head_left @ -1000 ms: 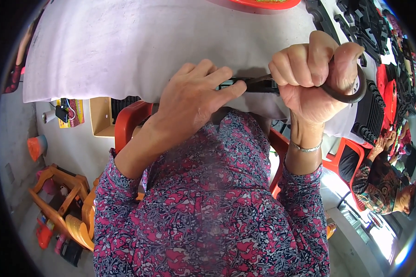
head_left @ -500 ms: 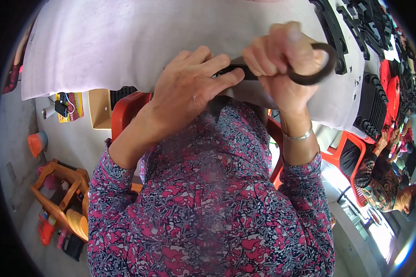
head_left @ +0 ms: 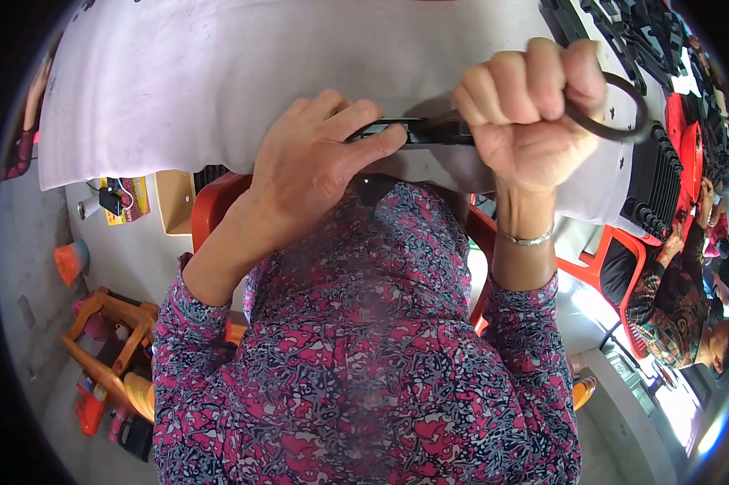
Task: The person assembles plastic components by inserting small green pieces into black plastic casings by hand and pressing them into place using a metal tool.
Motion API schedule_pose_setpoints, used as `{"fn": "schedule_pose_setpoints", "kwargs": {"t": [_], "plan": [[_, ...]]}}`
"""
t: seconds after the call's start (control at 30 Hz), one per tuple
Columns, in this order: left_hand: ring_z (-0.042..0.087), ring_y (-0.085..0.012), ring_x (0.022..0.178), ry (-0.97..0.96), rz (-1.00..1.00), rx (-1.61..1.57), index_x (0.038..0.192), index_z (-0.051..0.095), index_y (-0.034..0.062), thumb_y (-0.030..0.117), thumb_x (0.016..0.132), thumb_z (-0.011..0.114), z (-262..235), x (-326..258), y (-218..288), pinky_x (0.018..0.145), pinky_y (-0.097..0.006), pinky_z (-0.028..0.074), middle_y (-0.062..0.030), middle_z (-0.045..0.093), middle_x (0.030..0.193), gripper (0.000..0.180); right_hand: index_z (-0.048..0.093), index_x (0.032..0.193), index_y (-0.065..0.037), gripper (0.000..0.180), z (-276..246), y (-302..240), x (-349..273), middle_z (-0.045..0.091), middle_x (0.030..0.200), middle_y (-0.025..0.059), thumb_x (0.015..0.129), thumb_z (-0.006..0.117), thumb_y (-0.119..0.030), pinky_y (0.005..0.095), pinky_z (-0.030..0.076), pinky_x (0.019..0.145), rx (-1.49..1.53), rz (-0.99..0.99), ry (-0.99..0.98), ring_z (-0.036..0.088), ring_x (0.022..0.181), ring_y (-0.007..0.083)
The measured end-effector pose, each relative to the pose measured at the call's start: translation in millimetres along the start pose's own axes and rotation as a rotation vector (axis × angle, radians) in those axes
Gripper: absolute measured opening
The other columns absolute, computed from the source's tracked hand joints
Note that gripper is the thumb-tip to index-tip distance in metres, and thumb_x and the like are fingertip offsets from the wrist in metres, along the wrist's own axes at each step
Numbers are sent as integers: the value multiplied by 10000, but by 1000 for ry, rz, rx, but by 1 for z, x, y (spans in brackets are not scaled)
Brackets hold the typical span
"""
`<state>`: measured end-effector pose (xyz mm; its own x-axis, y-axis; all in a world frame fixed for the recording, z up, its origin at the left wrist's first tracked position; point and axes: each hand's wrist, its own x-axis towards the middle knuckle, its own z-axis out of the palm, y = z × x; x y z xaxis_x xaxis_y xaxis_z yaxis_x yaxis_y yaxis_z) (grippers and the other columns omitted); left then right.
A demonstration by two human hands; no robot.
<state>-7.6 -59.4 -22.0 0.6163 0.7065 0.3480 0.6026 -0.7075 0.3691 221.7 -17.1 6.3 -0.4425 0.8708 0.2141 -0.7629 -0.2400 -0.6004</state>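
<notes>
My left hand [head_left: 312, 158] is closed over a long black piece [head_left: 417, 132] with slots in it, thumb and fingers pressing its left end near the table's front edge. At the piece's right end my right hand [head_left: 534, 113] makes a fist, palm side toward me. A thin dark ring [head_left: 641, 109] sticks out from that fist on the right, like a narrow roll of tape; its exact kind I cannot tell. Its inner part is hidden by the fingers. Whether the ring and the black piece are joined is hidden by my right hand.
A pale cloth covers the table [head_left: 219, 81]. Black plastic parts [head_left: 639, 32] lie in a heap at the far right, beside a black ribbed stack [head_left: 654, 182] and red chairs [head_left: 603, 259]. A co-worker [head_left: 671, 315] sits at right. A wooden chair [head_left: 109, 339] stands at lower left.
My right fist has moved to the right with the ring and turned, so more of the black piece shows between my hands. My left hand has shifted slightly left.
</notes>
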Motion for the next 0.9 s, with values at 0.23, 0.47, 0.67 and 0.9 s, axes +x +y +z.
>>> {"fn": "schedule_pose_setpoints", "kwargs": {"t": [0.23, 0.47, 0.67, 0.9], "plan": [[567, -211, 853, 37, 10, 12, 1084, 715, 181, 107, 763, 665, 2, -1, 0, 700, -356, 465, 16, 602, 994, 333, 400, 632, -132, 514, -14, 1, -2, 315, 554, -27, 1039, 368, -444, 309, 209, 528, 37, -11, -24, 233, 548, 137], [567, -220, 855, 24, 11, 27, 1116, 704, 177, 92, 793, 645, 3, 0, 0, 715, -359, 464, 8, 605, 1005, 339, 400, 633, -134, 511, -12, 3, -1, 311, 548, -33, 1033, 377, -452, 304, 199, 512, -1, -47, -13, 219, 529, 129], [556, -201, 855, 13, 13, 22, 1105, 705, 171, 98, 765, 657, 2, 1, 1, 698, -352, 462, 17, 575, 975, 351, 377, 607, -155, 533, -11, 6, 2, 283, 517, -48, 1042, 377, -463, 302, 170, 478, -19, -14, 28, 163, 480, 117], [569, -251, 845, -18, -3, -8, 1123, 706, 161, 60, 797, 635, -3, 0, 1, 711, -378, 474, -19, 620, 1041, 348, 361, 608, -165, 480, -14, 10, 8, 259, 509, -52, 1003, 420, -432, 297, 151, 459, -11, -11, 74, 149, 472, 110]]}}
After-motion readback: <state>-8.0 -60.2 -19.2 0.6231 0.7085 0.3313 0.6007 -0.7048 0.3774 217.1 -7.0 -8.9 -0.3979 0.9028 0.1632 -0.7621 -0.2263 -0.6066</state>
